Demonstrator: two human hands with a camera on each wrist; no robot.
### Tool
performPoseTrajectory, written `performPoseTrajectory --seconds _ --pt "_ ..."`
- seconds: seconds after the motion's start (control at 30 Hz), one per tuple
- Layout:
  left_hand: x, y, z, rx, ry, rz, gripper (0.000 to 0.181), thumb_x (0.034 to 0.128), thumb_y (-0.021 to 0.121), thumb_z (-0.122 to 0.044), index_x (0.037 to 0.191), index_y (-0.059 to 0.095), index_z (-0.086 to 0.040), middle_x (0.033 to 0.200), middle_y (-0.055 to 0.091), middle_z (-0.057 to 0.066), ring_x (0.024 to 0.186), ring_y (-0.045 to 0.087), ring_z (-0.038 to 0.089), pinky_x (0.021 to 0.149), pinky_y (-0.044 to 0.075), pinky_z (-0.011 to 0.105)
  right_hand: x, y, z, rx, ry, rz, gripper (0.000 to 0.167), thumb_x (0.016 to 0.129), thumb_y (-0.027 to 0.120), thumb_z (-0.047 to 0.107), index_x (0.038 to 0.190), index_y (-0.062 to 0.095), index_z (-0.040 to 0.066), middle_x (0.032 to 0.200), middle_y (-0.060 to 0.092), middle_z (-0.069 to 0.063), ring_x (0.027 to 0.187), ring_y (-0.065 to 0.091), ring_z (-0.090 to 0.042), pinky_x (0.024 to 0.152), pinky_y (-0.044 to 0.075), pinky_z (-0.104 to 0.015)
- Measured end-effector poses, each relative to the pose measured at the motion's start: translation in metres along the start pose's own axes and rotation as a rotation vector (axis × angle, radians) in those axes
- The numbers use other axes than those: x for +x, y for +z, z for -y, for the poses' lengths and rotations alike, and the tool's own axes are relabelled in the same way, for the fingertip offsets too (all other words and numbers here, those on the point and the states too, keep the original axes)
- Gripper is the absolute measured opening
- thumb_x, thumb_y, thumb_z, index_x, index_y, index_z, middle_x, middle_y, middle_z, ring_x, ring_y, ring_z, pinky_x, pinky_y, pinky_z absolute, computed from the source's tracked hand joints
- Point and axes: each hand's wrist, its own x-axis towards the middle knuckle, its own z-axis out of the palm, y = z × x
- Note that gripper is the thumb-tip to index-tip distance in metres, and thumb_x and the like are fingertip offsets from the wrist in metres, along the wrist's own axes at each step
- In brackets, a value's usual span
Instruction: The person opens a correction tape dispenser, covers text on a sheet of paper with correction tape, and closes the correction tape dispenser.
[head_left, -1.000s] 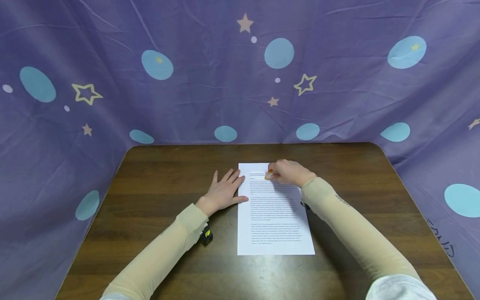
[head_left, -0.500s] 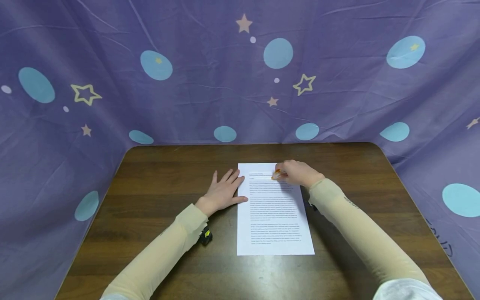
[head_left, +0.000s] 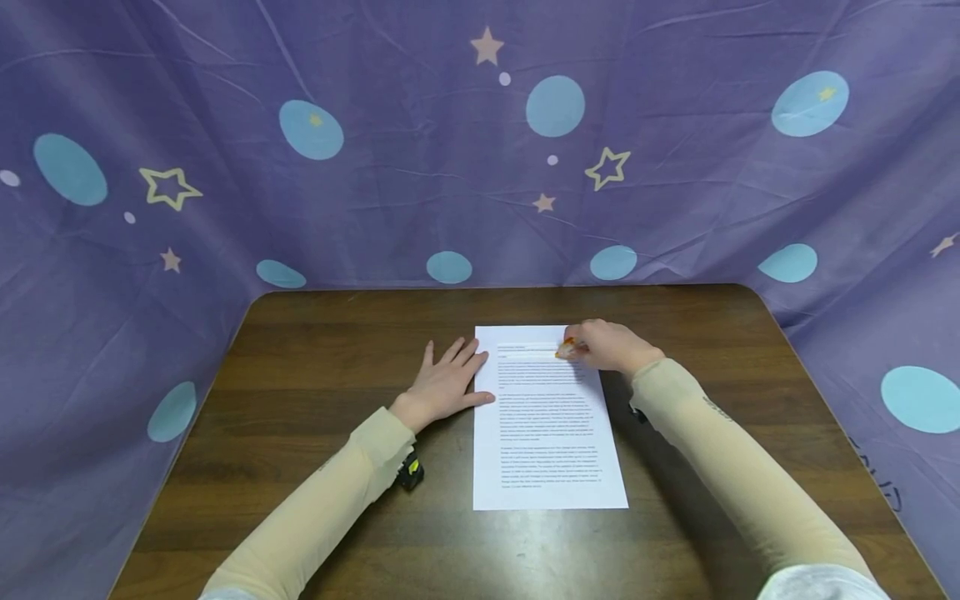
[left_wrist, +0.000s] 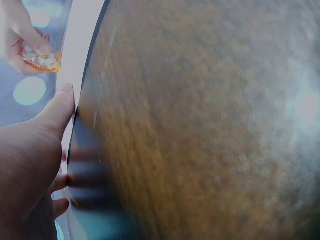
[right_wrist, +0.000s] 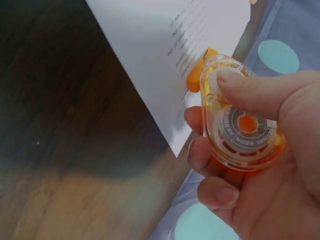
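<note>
A white printed sheet of paper lies flat on the table. My left hand rests with fingers spread, its fingertips and thumb on the sheet's left edge; in the left wrist view the thumb lies along that edge. Near the sheet's top right, my right hand grips a correction tape with a clear case and orange parts. Thumb on one side, curled fingers on the other, as the right wrist view shows. The tape's orange tip points to the printed lines; whether it touches the paper I cannot tell.
The brown wooden table extends around the sheet on all sides. Behind it and at both sides hangs a purple curtain with blue ovals and stars. A dark wrist camera is strapped under the left sleeve.
My right hand has slid steadily to the right with the correction tape, along the upper lines of the sheet. The left hand and the paper have stayed in place.
</note>
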Motion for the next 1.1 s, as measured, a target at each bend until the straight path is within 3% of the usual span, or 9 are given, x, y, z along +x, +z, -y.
performPoseTrajectory --seconds 0.37,1.1 --pt "0.0000 0.0000 -0.0009 0.009 -0.006 0.003 0.086 0.0999 0.052 -0.068 0.165 0.032 -0.016 0.173 0.018 0.009 0.160 0.013 0.034 0.120 0.007 0.073 -0.0017 -0.0025 -0.0029 0.001 0.060 0.028 0.015 0.094 0.075 0.009 0.109 0.074 0.007 0.097 0.072 -0.005 0.083 0.061 -0.020 0.077 0.054 -0.045" --pt "-0.0005 0.0020 -0.0033 0.019 -0.009 -0.015 0.085 0.1002 0.053 -0.067 0.165 0.033 -0.015 0.173 0.019 0.011 0.161 0.012 0.033 0.120 0.007 0.073 -0.0092 0.0006 -0.0068 -0.020 0.069 0.024 0.013 0.094 0.075 0.008 0.107 0.074 0.010 0.092 0.070 -0.004 0.079 0.058 -0.020 0.072 0.053 -0.045"
